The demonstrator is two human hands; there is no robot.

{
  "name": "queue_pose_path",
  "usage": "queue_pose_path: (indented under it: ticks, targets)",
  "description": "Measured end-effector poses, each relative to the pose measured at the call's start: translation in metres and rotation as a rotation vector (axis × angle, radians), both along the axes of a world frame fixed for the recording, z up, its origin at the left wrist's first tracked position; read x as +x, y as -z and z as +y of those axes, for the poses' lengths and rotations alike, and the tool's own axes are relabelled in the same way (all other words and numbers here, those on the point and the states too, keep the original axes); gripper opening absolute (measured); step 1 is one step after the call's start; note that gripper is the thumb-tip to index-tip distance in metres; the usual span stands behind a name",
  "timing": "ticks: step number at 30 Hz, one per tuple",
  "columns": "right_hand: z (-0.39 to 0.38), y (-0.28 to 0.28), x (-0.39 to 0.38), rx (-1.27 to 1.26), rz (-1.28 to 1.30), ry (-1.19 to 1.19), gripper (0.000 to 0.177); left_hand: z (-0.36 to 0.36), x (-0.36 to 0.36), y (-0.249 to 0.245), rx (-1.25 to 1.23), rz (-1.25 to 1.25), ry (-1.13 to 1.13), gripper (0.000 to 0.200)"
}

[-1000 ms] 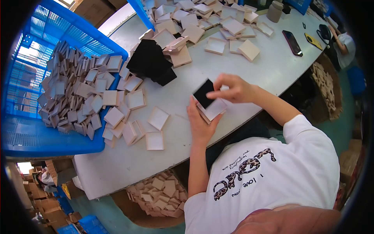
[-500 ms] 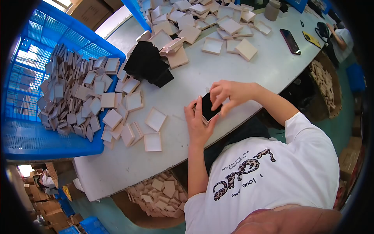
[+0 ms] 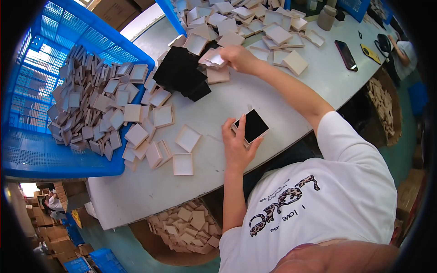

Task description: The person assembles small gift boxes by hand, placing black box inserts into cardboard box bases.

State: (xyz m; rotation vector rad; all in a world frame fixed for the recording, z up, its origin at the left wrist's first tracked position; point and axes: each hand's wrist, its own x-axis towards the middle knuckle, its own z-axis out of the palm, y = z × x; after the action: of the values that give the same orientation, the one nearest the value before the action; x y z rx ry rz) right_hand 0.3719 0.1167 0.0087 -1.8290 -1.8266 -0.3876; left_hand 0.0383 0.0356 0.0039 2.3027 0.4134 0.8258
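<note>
My left hand holds a small pale box with a black insert on the table near its front edge, fingers round its left side and corner. Farther up the table, my right hand is closed at the edge of a small pale box piece, among other pieces. Just left of it lies a stack of black sheets. Pale shallow box pieces lie loose on the table between the black stack and the front edge.
A blue crate full of pale box pieces stands at the left. More pieces are heaped at the back. A jar, a dark phone and a yellow phone lie right. A person is at far right.
My right hand has moved from the black insert up and left to the pieces beside the black stack. The insert now shows fully in the box, which my left hand still holds.
</note>
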Motion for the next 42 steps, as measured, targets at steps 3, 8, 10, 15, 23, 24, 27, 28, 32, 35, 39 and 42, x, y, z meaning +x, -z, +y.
queue_pose_path:
  ticks: [3, 8, 10, 15, 23, 24, 27, 28, 32, 35, 39, 42]
  targets:
    - [-0.052, -0.022, -0.011, 0.024, 0.085, -0.080, 0.021, 0.000, 0.000, 0.002, 0.001, 0.024, 0.009, 0.076]
    - [-0.128, -0.060, -0.054, 0.005, 0.706, -0.120, 0.030, -0.002, 0.000, 0.004, -0.066, 0.033, 0.012, 0.083]
    - [-0.147, -0.058, -0.063, -0.229, 1.089, -0.249, 0.034, -0.003, -0.001, 0.006, -0.119, 0.010, -0.016, 0.104]
    - [-0.136, -0.019, -0.104, -0.402, 0.828, -0.331, 0.030, -0.001, -0.001, 0.011, -0.302, -0.060, 0.005, 0.129]
    - [-0.166, -0.020, -0.150, -0.137, 0.161, -0.220, 0.039, -0.004, -0.001, 0.011, -0.247, -0.004, -0.034, 0.129]
    - [-0.172, -0.018, -0.155, -0.104, 0.046, -0.158, 0.041, -0.003, -0.001, 0.011, -0.177, 0.037, -0.027, 0.128]
    - [-0.172, 0.001, -0.163, -0.071, 0.038, -0.090, 0.044, -0.008, -0.001, 0.008, -0.056, 0.067, -0.077, 0.116]
    - [-0.172, 0.002, -0.163, -0.054, 0.012, -0.080, 0.043, -0.010, 0.000, 0.003, 0.036, 0.078, -0.109, 0.115]
    - [-0.174, -0.007, -0.164, -0.122, 0.005, -0.080, 0.048, -0.013, -0.007, -0.023, 0.021, -0.024, -0.102, 0.092]
    - [-0.164, -0.027, -0.151, -0.068, 0.028, -0.161, 0.052, -0.002, -0.065, -0.005, 0.231, 0.008, -0.362, 0.069]
    - [-0.082, -0.058, -0.121, 0.099, 0.210, -0.248, 0.066, 0.015, -0.137, -0.009, 0.284, 0.175, -0.895, 0.032]
    - [-0.013, -0.062, -0.112, 0.107, 0.139, -0.180, 0.060, 0.029, -0.170, 0.006, 0.079, 0.220, -0.930, 0.016]
